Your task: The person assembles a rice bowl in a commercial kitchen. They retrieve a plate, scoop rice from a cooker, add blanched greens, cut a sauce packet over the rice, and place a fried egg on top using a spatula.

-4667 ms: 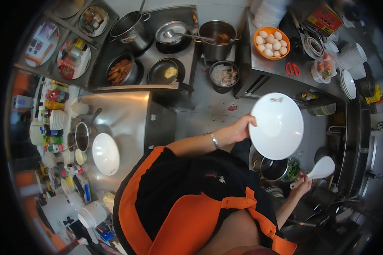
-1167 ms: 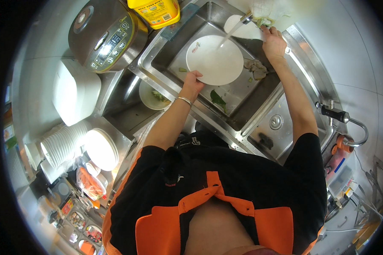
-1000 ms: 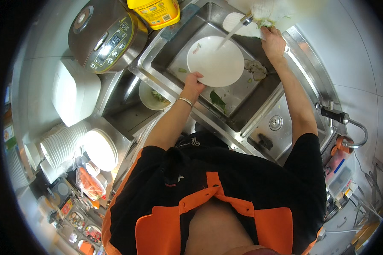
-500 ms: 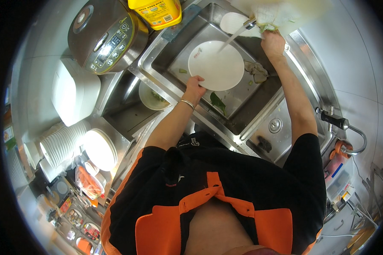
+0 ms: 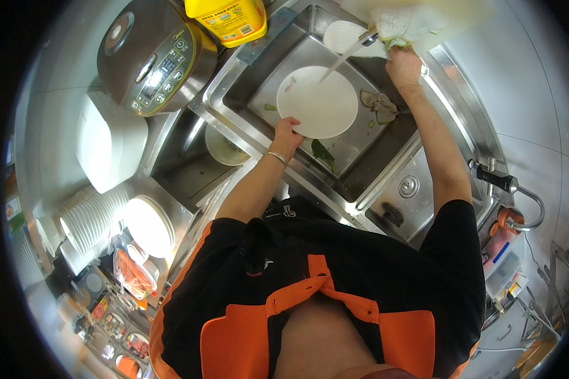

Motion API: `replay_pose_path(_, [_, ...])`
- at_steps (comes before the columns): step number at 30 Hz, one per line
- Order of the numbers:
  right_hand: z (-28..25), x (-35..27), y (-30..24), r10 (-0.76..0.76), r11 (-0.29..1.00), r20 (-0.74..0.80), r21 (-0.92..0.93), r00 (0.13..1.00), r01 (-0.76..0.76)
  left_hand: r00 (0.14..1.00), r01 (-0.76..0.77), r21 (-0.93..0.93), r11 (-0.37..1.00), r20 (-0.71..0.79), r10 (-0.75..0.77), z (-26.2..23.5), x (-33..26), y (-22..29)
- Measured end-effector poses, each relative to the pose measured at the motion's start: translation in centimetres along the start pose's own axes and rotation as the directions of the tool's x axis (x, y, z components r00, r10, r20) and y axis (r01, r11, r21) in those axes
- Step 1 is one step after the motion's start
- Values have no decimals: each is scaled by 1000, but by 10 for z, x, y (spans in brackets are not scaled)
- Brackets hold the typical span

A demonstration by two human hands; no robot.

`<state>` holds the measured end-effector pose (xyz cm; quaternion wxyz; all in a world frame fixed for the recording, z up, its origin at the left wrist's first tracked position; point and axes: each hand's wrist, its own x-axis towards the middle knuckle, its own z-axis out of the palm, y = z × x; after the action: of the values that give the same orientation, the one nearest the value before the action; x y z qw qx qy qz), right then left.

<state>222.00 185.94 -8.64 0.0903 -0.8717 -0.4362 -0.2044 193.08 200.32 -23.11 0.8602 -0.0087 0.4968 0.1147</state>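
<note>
My left hand (image 5: 287,134) grips the near left rim of a round white plate (image 5: 325,110), fingers closed on its edge. The plate is over the large steel sink basin (image 5: 385,148), and a stream from the spout (image 5: 368,38) runs onto it. At the far right of the basin, my right hand (image 5: 403,68) is closed beside a whitish bundle with green bits (image 5: 406,25). Its fingertips are partly hidden, so what they grip is unclear. Another white, ridged piece (image 5: 344,36) lies near the spout. A dark green leaf (image 5: 322,151) and greyish scraps (image 5: 379,106) lie in the basin.
A rice cooker (image 5: 152,60) and a yellow jug (image 5: 231,22) stand to the left of the sink. Stacked white plates (image 5: 148,224) are farther left. A white bowl (image 5: 221,146) sits in the left basin. The small basin with a drain (image 5: 409,186) and another tap (image 5: 506,181) are at right.
The view has shifted slightly. My left hand still holds the plate under the stream, and my right hand stays near the whitish bundle.
</note>
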Motion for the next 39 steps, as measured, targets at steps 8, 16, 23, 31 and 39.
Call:
replay_pose_path(8, [2, -1, -1, 80, 996, 108, -58, 991, -74, 999, 11, -6, 1000, 33, -11, 17, -21, 9])
replay_pose_path(16, [3, -1, 0, 21, 1000, 1, 15, 1000, -21, 980, -19, 69, 997, 199, 5, 36, -40, 25])
replay_pose_path(23, [3, 0, -1, 19, 1000, 14, -3, 1000, -19, 968, -59, 96, 994, 248, 34, 39, -48, 25])
replay_pose_path(31, [4, -1, -2, 25, 999, 27, -23, 999, -25, 981, -13, 36, 999, 192, 6, 35, -50, 16])
replay_pose_path(39, [1, 0, -2, 7, 1000, 59, -25, 998, -5, 968, -20, 71, 997, 251, 1, 29, -50, 12])
